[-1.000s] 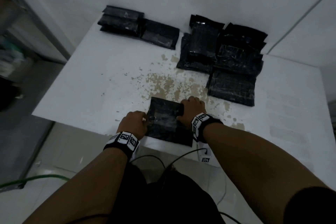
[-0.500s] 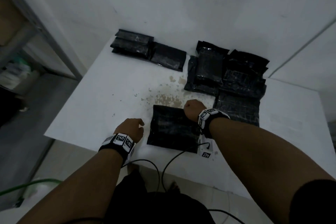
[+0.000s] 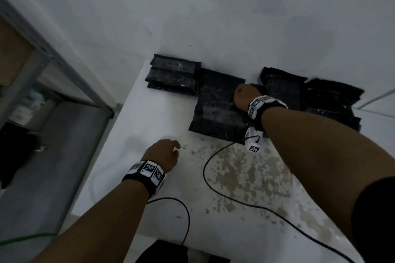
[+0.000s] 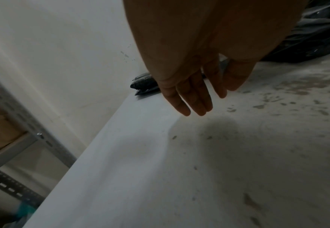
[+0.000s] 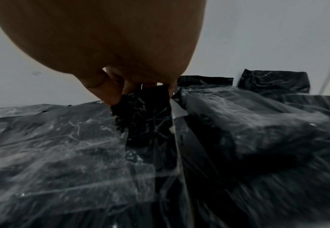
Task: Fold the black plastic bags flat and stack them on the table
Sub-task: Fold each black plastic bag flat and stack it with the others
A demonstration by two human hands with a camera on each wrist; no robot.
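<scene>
Folded black plastic bag (image 3: 215,109) held by its far right corner over the back of a white table (image 3: 149,126).

The right hand (image 3: 245,97) pinches a crumpled corner of the flat, crinkled black bag between thumb and fingertips (image 5: 109,92); the bag lies partly over another folded black bag at the table's far edge. Just to its left, against the wall, sits a stack of folded black plastic bags (image 3: 173,74). A looser heap of black plastic bags (image 3: 324,100) fills the far right part of the table. The left hand (image 3: 164,153) hovers over the table near its left edge, fingers straight and relaxed (image 4: 195,95), holding nothing. Brownish worn patches (image 3: 239,168) mark the table's middle. Thin black cables (image 3: 213,186) trail across the table toward its near edge. A grey metal shelf frame (image 3: 53,60) stands left of the table.
</scene>
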